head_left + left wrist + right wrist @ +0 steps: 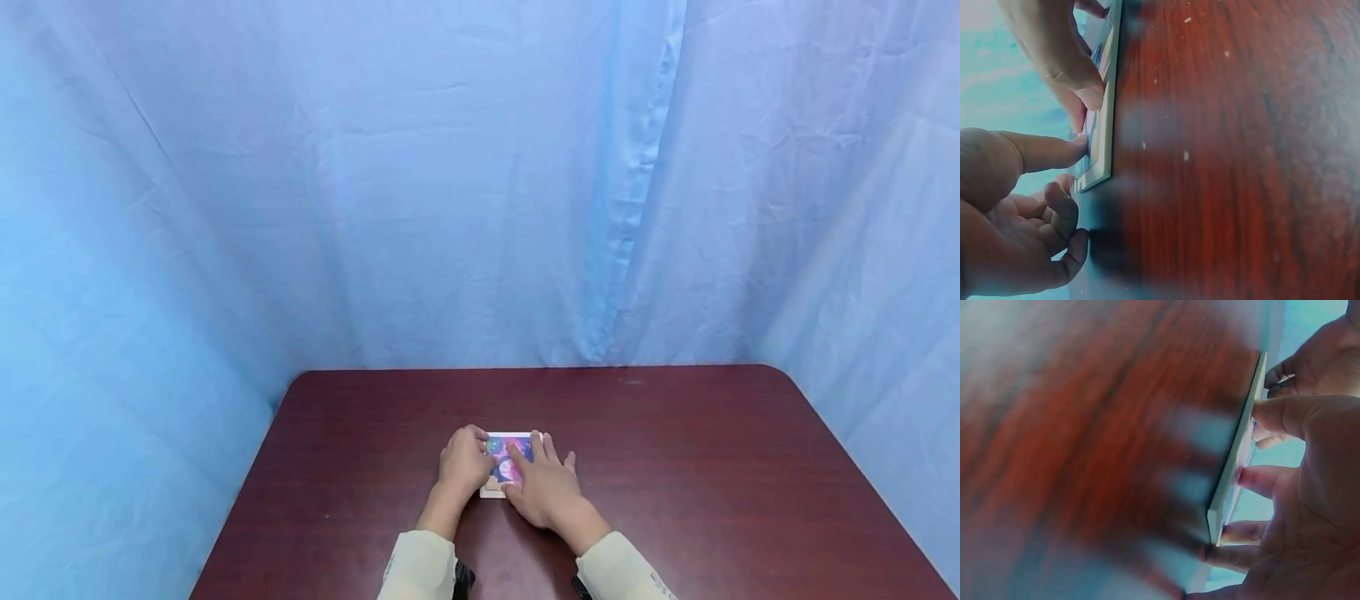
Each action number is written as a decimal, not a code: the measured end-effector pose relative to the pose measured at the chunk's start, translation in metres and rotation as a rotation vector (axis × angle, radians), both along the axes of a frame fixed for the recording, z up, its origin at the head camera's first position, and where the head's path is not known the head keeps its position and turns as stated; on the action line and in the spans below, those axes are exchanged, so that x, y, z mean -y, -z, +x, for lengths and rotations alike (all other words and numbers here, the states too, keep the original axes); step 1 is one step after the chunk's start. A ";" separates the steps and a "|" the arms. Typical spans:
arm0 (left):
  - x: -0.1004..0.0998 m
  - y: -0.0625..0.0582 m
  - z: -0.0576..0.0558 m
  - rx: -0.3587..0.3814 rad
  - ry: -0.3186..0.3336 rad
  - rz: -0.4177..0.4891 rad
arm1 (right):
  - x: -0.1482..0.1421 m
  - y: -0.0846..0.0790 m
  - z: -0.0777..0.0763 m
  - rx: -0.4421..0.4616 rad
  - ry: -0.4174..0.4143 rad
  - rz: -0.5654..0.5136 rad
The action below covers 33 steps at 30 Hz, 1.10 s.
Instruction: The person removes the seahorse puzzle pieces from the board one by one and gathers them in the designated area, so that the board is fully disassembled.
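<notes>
Looks bright and softly lit in the head view, cool across the blue curtain point(450, 183), most vividly at left, with a glossy streak down a fold right of centre. Dims over the dark bench point(675, 483), faintly shadowed near the hands point(463, 461) point(549, 490). Turns hazy in the left wrist view, with whitish glare at right and a dark shadow along the picture panel point(1107, 119). Blurs heavily at lower left in the right wrist view, paling toward upper left.
</notes>
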<state>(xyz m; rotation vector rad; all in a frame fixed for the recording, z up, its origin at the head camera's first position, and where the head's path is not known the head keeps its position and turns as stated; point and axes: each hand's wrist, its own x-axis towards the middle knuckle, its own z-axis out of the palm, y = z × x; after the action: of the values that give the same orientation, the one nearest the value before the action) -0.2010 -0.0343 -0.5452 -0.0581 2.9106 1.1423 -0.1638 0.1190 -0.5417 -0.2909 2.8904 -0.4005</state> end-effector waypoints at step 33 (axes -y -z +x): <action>-0.003 0.006 0.005 -0.128 -0.034 0.059 | 0.006 -0.007 -0.002 0.016 0.042 -0.003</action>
<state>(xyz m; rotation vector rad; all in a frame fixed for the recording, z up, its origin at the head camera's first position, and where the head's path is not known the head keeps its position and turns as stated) -0.1959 -0.0317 -0.5511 -0.0352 2.9945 1.2828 -0.1657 0.1128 -0.5346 -0.2267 2.8844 -0.4123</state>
